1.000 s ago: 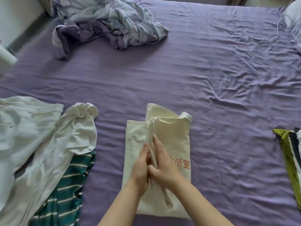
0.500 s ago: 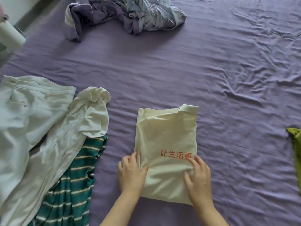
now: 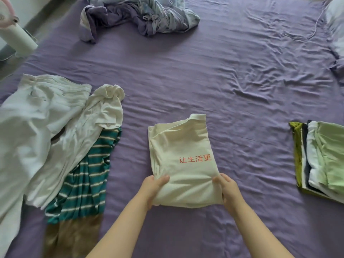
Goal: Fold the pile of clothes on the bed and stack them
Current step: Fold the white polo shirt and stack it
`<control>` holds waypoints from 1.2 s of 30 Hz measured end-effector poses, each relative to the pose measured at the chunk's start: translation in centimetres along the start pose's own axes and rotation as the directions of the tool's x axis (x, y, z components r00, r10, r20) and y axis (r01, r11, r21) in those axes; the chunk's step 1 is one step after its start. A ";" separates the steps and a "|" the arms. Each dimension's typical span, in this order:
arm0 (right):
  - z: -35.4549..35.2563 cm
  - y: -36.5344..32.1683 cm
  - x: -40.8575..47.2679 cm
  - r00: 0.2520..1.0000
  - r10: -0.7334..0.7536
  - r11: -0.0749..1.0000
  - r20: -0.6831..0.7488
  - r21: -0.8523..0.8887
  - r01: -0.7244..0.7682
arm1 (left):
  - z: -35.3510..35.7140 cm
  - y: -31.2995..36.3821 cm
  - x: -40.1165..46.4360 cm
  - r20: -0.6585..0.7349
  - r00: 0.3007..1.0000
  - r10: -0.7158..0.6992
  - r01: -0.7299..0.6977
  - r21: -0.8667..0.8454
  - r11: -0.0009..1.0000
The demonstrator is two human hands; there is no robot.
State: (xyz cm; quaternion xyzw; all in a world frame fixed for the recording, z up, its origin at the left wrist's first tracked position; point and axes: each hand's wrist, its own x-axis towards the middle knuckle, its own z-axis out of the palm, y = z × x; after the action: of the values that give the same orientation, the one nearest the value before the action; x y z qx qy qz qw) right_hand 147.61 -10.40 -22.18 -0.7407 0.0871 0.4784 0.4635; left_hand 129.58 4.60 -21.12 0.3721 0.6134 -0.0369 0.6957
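At the far left edge, a smooth white cylinder is seen beside the bed, off the mattress. On the left part of the purple sheet, a loose pile is spread: white trousers of stiff, heavy cloth lie flattest, a crumpled white shirt of soft knit is draped over their near side, and a teal garment with thin white stripes is partly covered by that shirt. A brown fabric is laid below the striped one, its shape blurred.

Toward the head of the bed, a rumpled blanket in purple and pale grey-blue is bunched into deep folds.

In the middle, a cream T-shirt is folded into a tall rectangle, with red printed characters across its front and the ribbed collar at the far end. Its near end is gripped by the left hand, thumb on top and fingers curled under the left corner, and by the right hand, which is closed the same way on the right corner. The near edge looks raised slightly off the sheet; the far end rests on it.

At the right, well apart from the T-shirt, a stack of folded clothes is seen, with olive, dark navy, white and pale green layers showing. A thin white cable and a pale pillow lie at the far right corner. The sheet is creased throughout.
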 end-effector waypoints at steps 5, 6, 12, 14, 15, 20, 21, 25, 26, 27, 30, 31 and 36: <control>-3.7 4.0 -5.7 0.996 -0.003 0.953 0.093 -0.303 0.031 | 1.9 -7.4 -4.8 0.097 0.991 -0.089 0.088 0.022 0.996; -4.7 5.1 -6.5 0.996 -0.024 0.915 0.086 -0.400 0.056 | 2.3 -9.0 -5.7 0.101 0.990 -0.098 0.096 0.030 0.995; -9.6 11.3 -11.1 0.997 -0.044 0.871 0.062 -0.487 0.068 | 3.6 -16.9 -10.1 0.157 0.967 -0.200 0.205 -0.018 0.979; -10.4 12.1 -11.7 0.998 -0.022 0.897 0.052 -0.439 0.043 | 4.1 -17.7 -11.1 0.161 0.962 -0.222 0.236 -0.070 0.969; -10.5 12.0 -11.8 0.999 -0.010 0.920 0.040 -0.392 0.025 | 4.2 -17.7 -11.3 0.159 0.961 -0.227 0.247 -0.122 0.961; -9.5 9.4 -10.8 0.976 0.209 0.969 0.060 0.123 -0.215 | 4.7 -14.7 -11.3 0.159 0.950 -0.269 0.313 -0.455 0.834; -9.0 8.7 -10.5 0.964 0.251 0.940 0.082 0.217 -0.263 | 4.6 -13.8 -11.2 0.156 0.950 -0.269 0.311 -0.520 0.796; -6.6 5.3 -9.1 0.934 0.308 0.785 0.179 0.506 -0.356 | 4.2 -10.3 -10.6 0.095 0.960 -0.264 0.248 -0.727 0.640; -5.8 4.5 -8.7 0.938 0.288 0.750 0.193 0.564 -0.346 | 4.1 -9.5 -10.5 0.090 0.961 -0.261 0.233 -0.770 0.594; -5.0 3.7 -8.4 0.945 0.258 0.717 0.202 0.615 -0.327 | 4.0 -8.8 -10.2 0.099 0.965 -0.244 0.221 -0.807 0.548; -2.9 2.4 -7.2 0.976 0.156 0.719 0.150 0.660 -0.217 | 3.9 -7.2 -9.1 -0.022 0.972 -0.236 0.120 -0.812 0.571; -2.3 2.4 -6.7 0.988 0.114 0.783 0.104 0.602 -0.154 | 4.1 -6.9 -8.6 -0.117 0.965 -0.233 0.058 -0.776 0.628; -0.8 5.2 -5.9 0.864 -0.502 0.733 0.037 -0.512 0.448 | 5.9 -8.1 -6.7 -0.438 0.587 0.681 -0.397 0.577 0.714</control>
State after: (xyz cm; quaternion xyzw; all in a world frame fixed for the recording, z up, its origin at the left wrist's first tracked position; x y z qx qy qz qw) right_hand 141.97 -15.77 -20.57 -0.8565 -0.2091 0.3108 0.3550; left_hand 128.71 -7.27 -19.25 0.6744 0.6364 0.1764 0.3302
